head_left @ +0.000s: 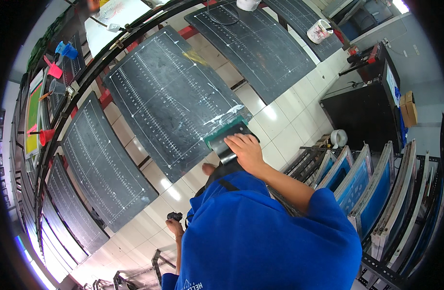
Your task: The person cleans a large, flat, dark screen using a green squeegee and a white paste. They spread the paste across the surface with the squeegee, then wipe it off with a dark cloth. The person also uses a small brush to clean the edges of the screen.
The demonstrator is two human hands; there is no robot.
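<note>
My right hand is wrapped over the dark handle of a squeegee with a green blade. The blade lies by the near corner of a dark printing board, beside white smears; whether it touches the board I cannot tell. White ruled lines and tick marks run across that board, and a yellow stain shows near its far edge. Down by my left side, my left hand is closed on a small black object whose kind I cannot make out.
More dark boards flank this one. Blue-meshed screen frames stand upright in a rack at right, near a black cabinet and a tape roll. A stained white bucket sits far right. A curved-looking rail runs behind, with colored cups.
</note>
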